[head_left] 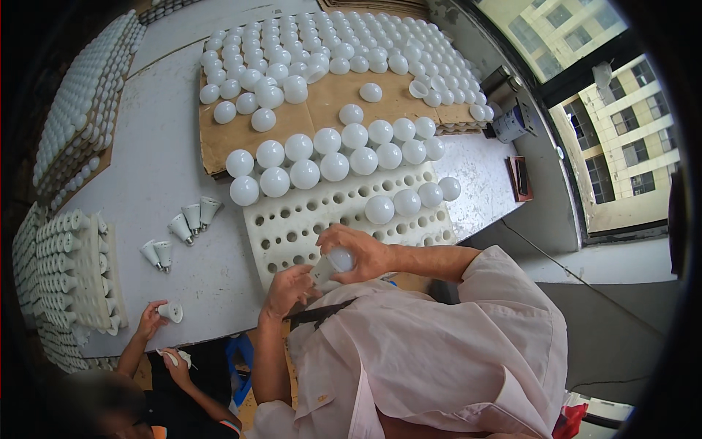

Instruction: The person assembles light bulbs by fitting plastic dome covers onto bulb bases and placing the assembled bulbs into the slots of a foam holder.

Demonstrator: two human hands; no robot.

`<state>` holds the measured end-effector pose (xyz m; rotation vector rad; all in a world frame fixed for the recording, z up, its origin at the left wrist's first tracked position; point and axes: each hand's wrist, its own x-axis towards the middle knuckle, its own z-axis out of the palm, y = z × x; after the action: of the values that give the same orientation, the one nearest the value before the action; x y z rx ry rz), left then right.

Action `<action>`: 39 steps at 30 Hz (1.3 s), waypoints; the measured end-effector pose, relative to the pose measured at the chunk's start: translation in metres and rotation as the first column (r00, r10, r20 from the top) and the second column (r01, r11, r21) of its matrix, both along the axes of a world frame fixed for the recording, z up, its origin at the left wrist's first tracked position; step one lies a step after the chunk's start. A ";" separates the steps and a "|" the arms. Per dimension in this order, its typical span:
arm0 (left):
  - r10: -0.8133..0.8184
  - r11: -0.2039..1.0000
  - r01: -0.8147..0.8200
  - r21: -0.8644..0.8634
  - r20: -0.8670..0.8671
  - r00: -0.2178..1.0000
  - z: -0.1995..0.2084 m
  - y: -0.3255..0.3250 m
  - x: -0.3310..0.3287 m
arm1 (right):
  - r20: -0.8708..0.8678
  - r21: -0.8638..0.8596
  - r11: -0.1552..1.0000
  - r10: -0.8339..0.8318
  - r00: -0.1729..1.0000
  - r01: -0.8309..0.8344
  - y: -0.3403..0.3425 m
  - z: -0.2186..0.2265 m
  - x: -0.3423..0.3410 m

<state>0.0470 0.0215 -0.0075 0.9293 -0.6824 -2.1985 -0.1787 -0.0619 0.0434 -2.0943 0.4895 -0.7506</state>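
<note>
Close to my body, both hands meet around one LED bulb with a white base (322,271) and a milky dome (341,259). The fingers of my right hand (364,252) curl about the dome. My left hand (289,289) pinches the base at its lower end, and the fingers partly hide it. Just beyond lies a white foam tray (281,212) pierced with rows of round holes. Finished-looking round bulbs (334,167) stand in its far rows, and a short row of domes (379,210) stands at its right side.
Many white domes (292,44) cover cardboard (314,110) at the back. Several loose bulb bases (191,217) lie left of the tray. Stacked trays of bases (62,271) stand far left. A co-worker's hand (151,320) holds a base there. A dark phone-like object (520,178) lies right.
</note>
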 end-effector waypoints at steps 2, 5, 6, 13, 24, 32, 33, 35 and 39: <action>0.252 0.967 -0.246 -0.063 0.354 0.901 -0.006 0.002 0.010 | -0.212 -0.091 0.993 -0.094 0.973 0.076 -0.030 -0.005 -0.024; 0.333 0.940 -0.330 -0.090 0.464 0.821 -0.019 -0.002 0.040 | -0.543 -0.262 0.965 -0.164 0.823 0.019 -0.055 -0.023 -0.033; 0.404 0.905 -0.409 -0.119 0.540 0.738 -0.020 -0.005 0.048 | -0.676 -0.309 0.946 -0.145 0.723 -0.099 -0.062 -0.024 -0.032; 0.691 0.666 -0.500 -0.554 0.710 0.134 -0.066 -0.002 0.146 | -0.413 -0.247 0.960 -0.227 0.882 0.131 -0.104 0.001 -0.008; 0.373 0.923 0.043 -0.383 0.858 -0.353 -0.118 -0.063 0.169 | -0.584 -0.356 0.719 -0.669 0.459 0.597 -0.367 -0.053 0.064; 0.190 0.982 0.072 -0.177 0.932 -0.309 -0.101 -0.077 0.155 | -0.728 -0.313 0.823 -0.528 0.437 0.475 -0.388 -0.041 0.073; 0.193 0.981 0.077 -0.178 0.932 -0.308 -0.107 -0.075 0.155 | -0.708 -0.290 0.817 -0.534 0.462 0.499 -0.384 -0.038 0.070; 0.378 0.925 0.105 -0.364 0.864 -0.331 -0.115 -0.070 0.152 | -0.605 -0.301 0.777 -0.604 0.519 0.553 -0.374 -0.030 0.058; 0.457 0.848 -0.201 -0.490 0.869 -0.190 -0.094 -0.062 0.136 | -0.174 0.551 0.615 -0.576 0.799 0.564 -0.325 -0.012 0.013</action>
<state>0.1827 -0.0403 -0.1012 2.3521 -1.0271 -0.4422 -0.1659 -0.3871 0.0315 -1.3305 1.2540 -0.8353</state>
